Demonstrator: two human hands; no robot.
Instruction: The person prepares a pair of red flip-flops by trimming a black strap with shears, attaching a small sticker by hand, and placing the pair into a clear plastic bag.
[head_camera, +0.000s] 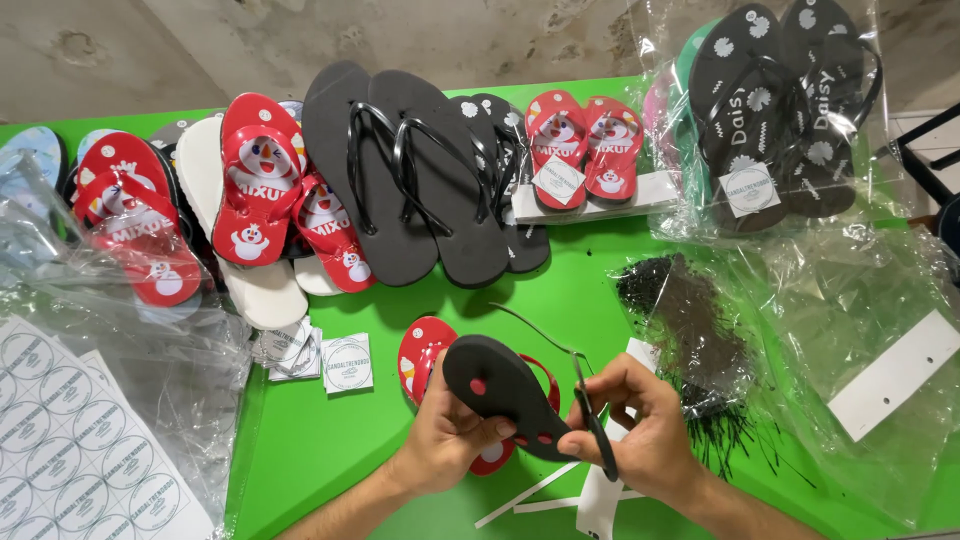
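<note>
A small flip-flop (505, 395) is held sole-up, its black underside showing, just above the green bench (330, 440). The left hand (450, 435) has its fingers clamped on the sole's near edge. The right hand (640, 430) has its fingers closed on a thin black tool (598, 430), a slim wire-like end rising from it over the sole. Red strap plugs show in the sole's holes and a red strap loop peeks out beneath, so the strap looks already seated. A second small red flip-flop (422, 355) lies under the held one, touching the bench.

As a judgement, much is done: pairs of red printed, plain black and white flip-flops (400, 170) lie in a row at the back, and one red pair (585, 145) already carries a card label. A clear bag (775, 115) at far right holds black flowered flip-flops. Another clear bag (690, 330) holds a heap of thin black fasteners. Empty clear bags (860, 330), loose square tags (345, 362) and a sheet of round stickers (80, 450) wait nearby, so bagging and labelling seem left.
</note>
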